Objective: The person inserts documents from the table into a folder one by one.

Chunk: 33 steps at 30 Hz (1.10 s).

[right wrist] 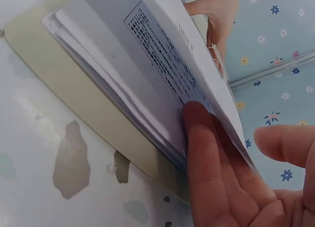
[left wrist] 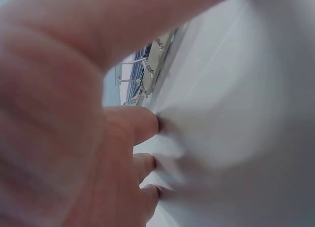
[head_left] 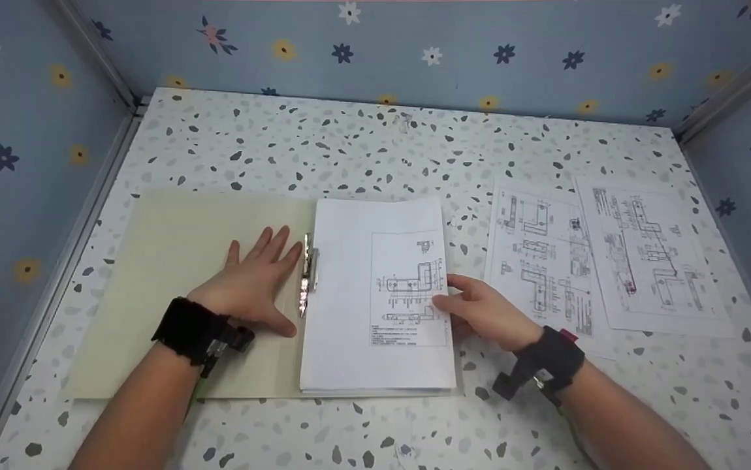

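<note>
A cream folder (head_left: 173, 261) lies opened flat on the table. Its right side carries a stack of white paper (head_left: 349, 365) under a metal clip (head_left: 305, 277). On the top page is a technical drawing (head_left: 408, 287). My left hand (head_left: 251, 281) is spread over the folder's left cover beside the clip, fingertips touching the surface. At the stack's right edge, my right hand (head_left: 480, 310) has its fingers beneath a raised sheet (right wrist: 197, 54). The thumb is over the page's front side and appears apart from it in the right wrist view.
Two loose drawing sheets (head_left: 539, 261) (head_left: 656, 261) lie overlapping to the right of the folder. The speckled table (head_left: 362, 147) meets a flowered blue wall (head_left: 388, 52) at the back, with similar walls at both sides.
</note>
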### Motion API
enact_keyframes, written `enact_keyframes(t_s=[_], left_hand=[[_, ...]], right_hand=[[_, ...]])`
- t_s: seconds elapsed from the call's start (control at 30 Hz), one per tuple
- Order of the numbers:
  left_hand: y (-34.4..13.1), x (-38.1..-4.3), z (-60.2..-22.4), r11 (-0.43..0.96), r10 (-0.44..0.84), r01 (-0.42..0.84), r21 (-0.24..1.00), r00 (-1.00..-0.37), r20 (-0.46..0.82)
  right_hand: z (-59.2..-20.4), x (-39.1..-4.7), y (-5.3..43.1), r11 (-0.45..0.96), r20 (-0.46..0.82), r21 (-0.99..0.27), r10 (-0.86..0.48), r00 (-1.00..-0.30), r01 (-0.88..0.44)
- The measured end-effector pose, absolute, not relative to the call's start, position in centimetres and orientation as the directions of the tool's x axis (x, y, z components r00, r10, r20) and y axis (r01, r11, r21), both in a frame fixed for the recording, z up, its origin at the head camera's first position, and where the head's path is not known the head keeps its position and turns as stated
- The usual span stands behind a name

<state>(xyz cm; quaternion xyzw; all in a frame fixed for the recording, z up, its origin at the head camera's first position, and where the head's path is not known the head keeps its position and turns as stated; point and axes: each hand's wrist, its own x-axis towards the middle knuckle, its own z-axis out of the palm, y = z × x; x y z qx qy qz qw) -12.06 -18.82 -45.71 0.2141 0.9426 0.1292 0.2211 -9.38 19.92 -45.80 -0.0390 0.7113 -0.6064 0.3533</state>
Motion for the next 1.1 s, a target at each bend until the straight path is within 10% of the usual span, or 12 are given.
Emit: enact_keyframes(t_s=[0.77,1.1], left_hand=[[-18.8,-12.0,-45.7,0.876,0.458,0.339,0.344,-0.808,-0.37],[-18.5,-12.2,-45.6,0.881,0.453,0.336,0.334,-0.803,-0.387]], right_hand=[[-43.3,-10.4,26.8,0.399,-0.368,-0.885,-0.287,-0.884,0.239],[-43.1,-13.7,41.0,0.744,-0.164,-0.613,0.207,-0.964,0.265]])
